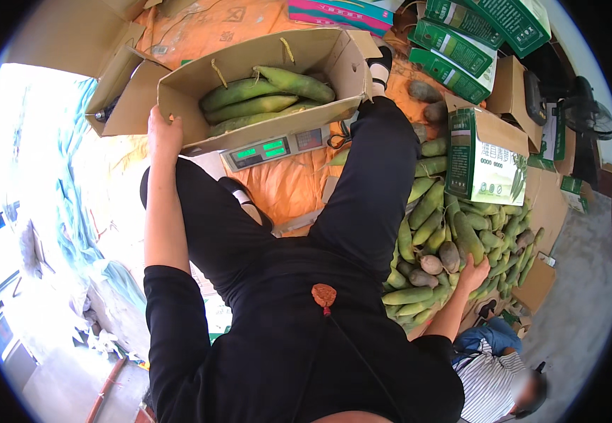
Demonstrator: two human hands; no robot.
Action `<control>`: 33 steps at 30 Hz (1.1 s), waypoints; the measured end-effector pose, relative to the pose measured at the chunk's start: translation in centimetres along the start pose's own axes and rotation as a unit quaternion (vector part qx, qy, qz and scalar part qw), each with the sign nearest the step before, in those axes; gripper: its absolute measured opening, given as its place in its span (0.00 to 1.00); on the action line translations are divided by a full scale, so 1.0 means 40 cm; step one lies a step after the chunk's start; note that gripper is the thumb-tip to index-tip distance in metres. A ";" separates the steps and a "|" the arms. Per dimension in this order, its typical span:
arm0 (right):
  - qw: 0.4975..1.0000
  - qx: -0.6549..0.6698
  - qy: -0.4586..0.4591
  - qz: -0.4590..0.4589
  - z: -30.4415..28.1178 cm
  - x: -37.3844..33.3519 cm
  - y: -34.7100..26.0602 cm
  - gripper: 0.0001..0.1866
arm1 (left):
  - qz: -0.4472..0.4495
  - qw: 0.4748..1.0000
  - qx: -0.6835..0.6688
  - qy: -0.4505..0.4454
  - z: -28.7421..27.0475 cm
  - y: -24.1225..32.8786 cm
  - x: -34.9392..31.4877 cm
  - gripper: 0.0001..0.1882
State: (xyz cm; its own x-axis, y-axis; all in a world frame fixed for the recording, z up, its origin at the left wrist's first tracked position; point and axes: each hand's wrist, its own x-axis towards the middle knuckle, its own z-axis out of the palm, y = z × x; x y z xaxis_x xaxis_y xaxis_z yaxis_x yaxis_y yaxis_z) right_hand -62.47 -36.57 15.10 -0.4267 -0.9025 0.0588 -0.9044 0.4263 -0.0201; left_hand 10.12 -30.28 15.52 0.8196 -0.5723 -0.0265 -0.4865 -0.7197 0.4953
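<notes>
An open cardboard box [263,135] with twisted string handles stands on a digital scale [258,152] with a lit green display. Several long green radishes [251,107] lie inside it. With my left hand [165,132] I grip the box's near left corner, fingers closed over its edge. To my right is a large heap of green radishes [427,220], some with darker, greyish skins. There my right hand [473,273] is closed around the lower end of a long green radish [467,235] on top of the heap; part of the fingers is hidden.
A green-and-white printed carton [487,158] stands at the heap's far side. More green cartons [454,53] are piled at the far right, near a black fan [588,113]. Orange sheeting [249,190] covers the floor. Another person [492,374] is at the lower right.
</notes>
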 end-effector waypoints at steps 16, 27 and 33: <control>0.870 0.362 0.110 -0.317 -0.273 0.048 -0.558 0.21 | 0.014 0.999 -0.003 0.042 0.017 -0.042 0.009 0.21; 0.704 0.408 -0.123 -0.569 -0.160 -0.178 -1.153 0.22 | 0.010 0.999 -0.045 0.026 -0.001 -0.015 -0.006 0.23; 0.729 0.295 -0.149 -0.599 -0.083 -0.293 -1.246 0.21 | 0.001 0.998 -0.055 0.015 0.006 -0.035 -0.004 0.22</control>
State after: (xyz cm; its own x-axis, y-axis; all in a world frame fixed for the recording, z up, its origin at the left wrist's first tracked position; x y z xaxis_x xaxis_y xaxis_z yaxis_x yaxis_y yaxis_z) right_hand -12.38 -47.03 18.70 0.7695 -0.6159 0.1691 -0.4374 -0.7011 -0.5631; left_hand 10.61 -29.27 14.63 0.8276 -0.5614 -0.0005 -0.4541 -0.6700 0.5873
